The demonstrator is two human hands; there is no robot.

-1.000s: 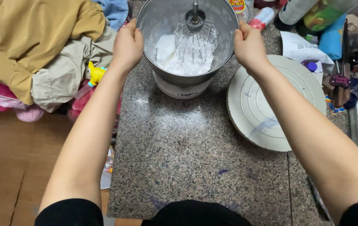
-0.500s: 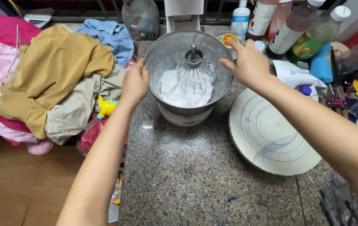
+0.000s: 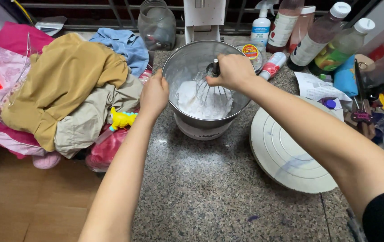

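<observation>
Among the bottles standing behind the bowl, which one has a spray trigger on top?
The small white spray bottle with a blue label, leftmost in the row; the other bottles have plain screw caps.

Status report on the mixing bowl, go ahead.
Left hand grips the rim of the steel mixing bowl. Right hand holds the top of the whisk, wires in white cream. White turntable beside, clear.

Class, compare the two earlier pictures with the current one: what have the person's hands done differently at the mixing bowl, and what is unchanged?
The right hand left the bowl's rim and moved inward to take hold of the whisk at its top. The left hand stays on the metal bowl. The white cream and the round white turntable are as before.
</observation>
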